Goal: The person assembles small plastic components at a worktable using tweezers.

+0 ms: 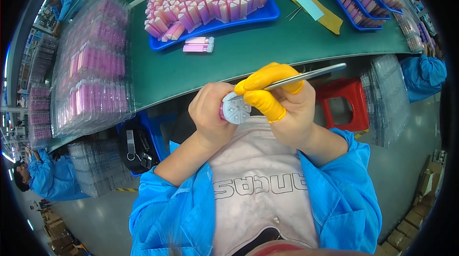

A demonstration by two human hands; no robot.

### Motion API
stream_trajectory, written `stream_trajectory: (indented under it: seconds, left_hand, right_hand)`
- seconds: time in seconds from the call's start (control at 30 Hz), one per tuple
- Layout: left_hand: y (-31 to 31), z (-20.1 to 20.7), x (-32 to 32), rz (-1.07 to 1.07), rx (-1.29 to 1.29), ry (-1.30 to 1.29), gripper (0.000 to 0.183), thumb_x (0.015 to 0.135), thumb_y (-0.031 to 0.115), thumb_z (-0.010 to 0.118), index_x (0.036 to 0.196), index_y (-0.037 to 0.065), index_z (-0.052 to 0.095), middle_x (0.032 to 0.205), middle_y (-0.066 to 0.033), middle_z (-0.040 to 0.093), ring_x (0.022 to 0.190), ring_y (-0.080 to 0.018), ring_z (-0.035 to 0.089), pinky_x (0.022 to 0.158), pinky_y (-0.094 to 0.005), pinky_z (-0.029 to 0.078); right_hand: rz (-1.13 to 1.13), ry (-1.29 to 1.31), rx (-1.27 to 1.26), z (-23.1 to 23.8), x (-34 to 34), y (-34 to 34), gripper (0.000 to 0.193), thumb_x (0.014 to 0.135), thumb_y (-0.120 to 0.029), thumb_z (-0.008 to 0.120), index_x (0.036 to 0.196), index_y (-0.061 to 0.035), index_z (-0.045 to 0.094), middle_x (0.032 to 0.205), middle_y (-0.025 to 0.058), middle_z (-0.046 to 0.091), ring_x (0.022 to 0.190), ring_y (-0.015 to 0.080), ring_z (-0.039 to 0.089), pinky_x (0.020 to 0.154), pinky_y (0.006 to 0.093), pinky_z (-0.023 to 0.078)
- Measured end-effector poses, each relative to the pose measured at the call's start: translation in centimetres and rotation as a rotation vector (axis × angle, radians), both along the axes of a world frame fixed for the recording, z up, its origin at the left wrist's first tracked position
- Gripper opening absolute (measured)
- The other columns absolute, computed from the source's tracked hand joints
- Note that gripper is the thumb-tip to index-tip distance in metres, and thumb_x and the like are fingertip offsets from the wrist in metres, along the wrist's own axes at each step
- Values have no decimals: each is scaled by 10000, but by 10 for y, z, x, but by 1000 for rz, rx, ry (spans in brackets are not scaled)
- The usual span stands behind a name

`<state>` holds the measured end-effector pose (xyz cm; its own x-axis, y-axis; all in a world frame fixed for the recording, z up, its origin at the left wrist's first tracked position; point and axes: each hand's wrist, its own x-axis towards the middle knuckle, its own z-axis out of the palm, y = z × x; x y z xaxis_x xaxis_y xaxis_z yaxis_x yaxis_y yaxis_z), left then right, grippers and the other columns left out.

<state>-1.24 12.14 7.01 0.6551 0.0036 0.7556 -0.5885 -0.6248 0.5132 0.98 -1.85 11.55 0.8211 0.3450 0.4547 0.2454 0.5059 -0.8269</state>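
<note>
My left hand (pixel 209 112) is closed around a pink piece with a round, pale grey ribbed end (pixel 236 108), turned up toward me. Most of its pink body is hidden in my fingers. Yellow finger cots cover the thumb and fingers of my right hand (pixel 294 108), which grips metal tweezers (pixel 322 71). The tweezers slant down to the left, their tips at the pale round end; whether they touch it I cannot tell. Both hands are in front of my chest, just before the edge of the green table (pixel 167 81).
A blue tray (pixel 260 17) of upright pink-and-white pieces stands on the table, with one loose pink piece (pixel 198 44) before it. Farther right lie a yellow cloth (pixel 330 21) and blue trays (pixel 368 27). Stacked clear trays (pixel 91 69) rise at left; a red stool (pixel 361 105) stands right.
</note>
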Motion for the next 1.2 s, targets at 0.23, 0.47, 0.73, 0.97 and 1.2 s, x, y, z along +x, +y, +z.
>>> stream_trajectory:
  seconds: [0.23,0.47,0.73,0.97,1.2]
  left_hand:
    - [-1,0,0,-12,-2,10,369,607,68,754,905,27,540,761,-104,581,640,-231,590,570,-269,456]
    - [0,3,2,-18,16,-8,364,616,79,752,904,22,538,754,-106,580,632,-231,588,564,-270,455]
    - [-3,6,4,-9,-29,-21,316,559,46,716,813,42,529,687,-98,549,587,-253,551,507,-297,432]
    - [-3,5,4,-6,-25,-10,312,561,44,712,813,43,527,684,-100,547,582,-253,549,503,-298,429]
    - [-4,4,4,-4,-25,-20,308,563,45,712,807,43,525,686,-99,548,580,-253,549,500,-294,428]
  right_hand:
    - [-57,-71,-87,3,0,-2,202,784,31,597,974,18,529,913,108,568,827,168,576,749,253,457]
    - [-43,-53,-21,2,1,-1,245,780,-4,622,996,44,518,906,97,565,828,152,584,745,244,483]
    - [-57,-47,-27,2,1,-1,251,774,-2,627,998,45,524,916,101,573,844,157,587,757,254,490]
    - [-59,-36,-39,1,2,-1,257,770,-5,633,999,41,525,912,97,575,841,159,590,765,255,491]
    - [-59,-43,-45,1,2,-1,245,775,2,624,997,42,527,910,96,577,833,155,589,749,251,491]
